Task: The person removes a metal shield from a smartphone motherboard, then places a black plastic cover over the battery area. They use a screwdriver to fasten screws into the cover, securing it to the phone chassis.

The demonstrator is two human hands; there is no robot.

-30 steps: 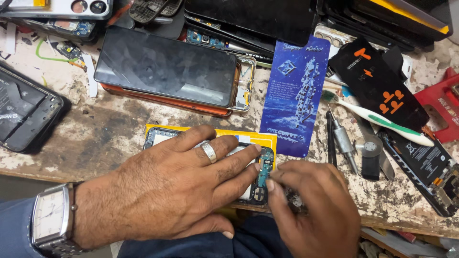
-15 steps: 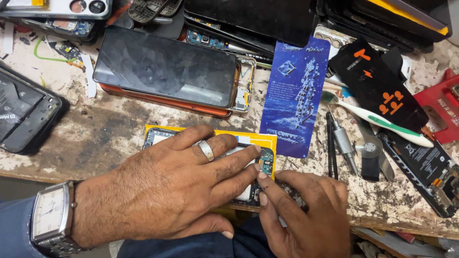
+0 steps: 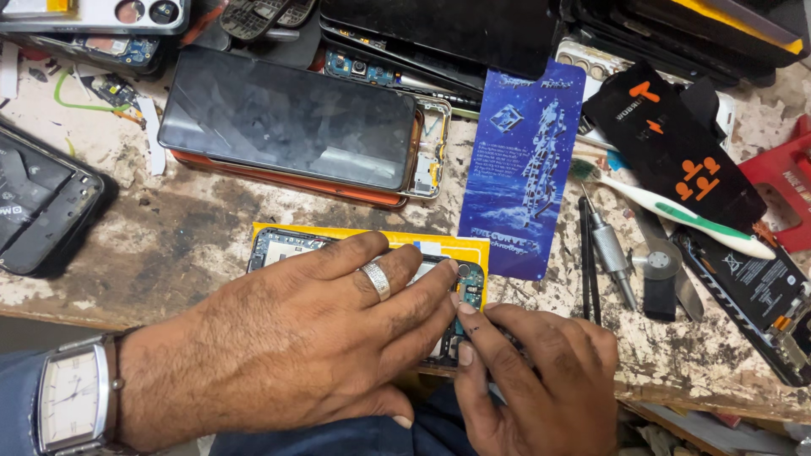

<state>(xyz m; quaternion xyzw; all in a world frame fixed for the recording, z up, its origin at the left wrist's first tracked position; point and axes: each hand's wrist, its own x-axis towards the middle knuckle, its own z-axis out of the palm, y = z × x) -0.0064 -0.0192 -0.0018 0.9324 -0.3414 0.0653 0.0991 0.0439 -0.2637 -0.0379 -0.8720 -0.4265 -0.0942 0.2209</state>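
Left hand (image 3: 304, 346): flat, palm down, fingers spread a little and pressing on the open phone (image 3: 460, 291); ring on one finger, watch (image 3: 72, 397) at the wrist.
Right hand (image 3: 536, 380): curled, knuckles up, fingertips bunched together at the phone's right end; whether they pinch a tool cannot be told.
Phone: lies on a yellow card (image 3: 439, 245) at the bench's near edge, mostly covered by the left hand; only the frame corner and green board end show.
Hidden: the contact spot under the right fingertips; the phone's near edge.
Around: blue card (image 3: 524, 169) just right of the phone; screwdriver (image 3: 608, 249) and toothbrush (image 3: 676, 211) further right; tablet (image 3: 287, 122) behind; black pouch (image 3: 676, 143) at upper right.
Bench (image 3: 169, 245): worn, stained, cluttered.
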